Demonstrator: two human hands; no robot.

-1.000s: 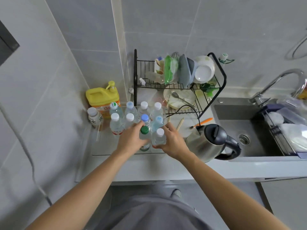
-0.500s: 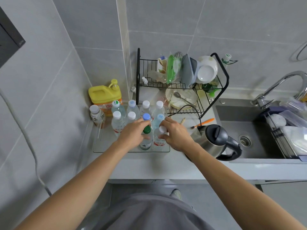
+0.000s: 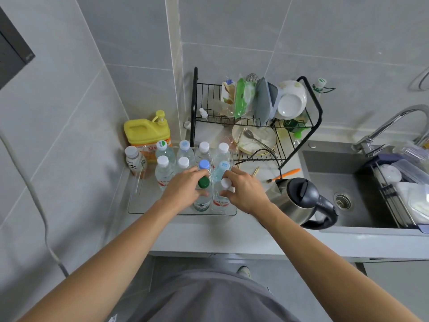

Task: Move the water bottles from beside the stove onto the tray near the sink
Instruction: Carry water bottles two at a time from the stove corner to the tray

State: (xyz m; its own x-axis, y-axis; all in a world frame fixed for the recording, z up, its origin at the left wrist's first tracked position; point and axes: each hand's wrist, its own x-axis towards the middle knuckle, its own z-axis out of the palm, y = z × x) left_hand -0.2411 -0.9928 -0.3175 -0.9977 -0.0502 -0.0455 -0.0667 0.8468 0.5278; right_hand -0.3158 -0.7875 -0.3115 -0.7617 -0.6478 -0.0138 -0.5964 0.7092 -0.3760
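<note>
A: Where are the bottles now?

B: They stand upright and close together on the clear tray, beside the dish rack. The left hand has its fingers curled round the green-capped bottle, near the shoulder. The right hand is curled round the white-capped bottle in the same way. Both bottles are in the front row, touching each other.

A: How will they handle, do you think?

B: They look full of water, so I judge them rather heavy for their size. The plastic wall is thin and soft and gives if squeezed hard. The surface is smooth and the label low on the body may slide a little. The best place to hold is just under the cap or at the shoulder, where the bottle is stiffer.

A: Is there room around them?

B: Not much. The blue-capped bottle stands just behind the left fingers, so a bump could tip it. The tray has a low front edge. The kettle stands just beside the right wrist, and the sink is beyond it. The near-left part of the tray holds no bottles.
</note>
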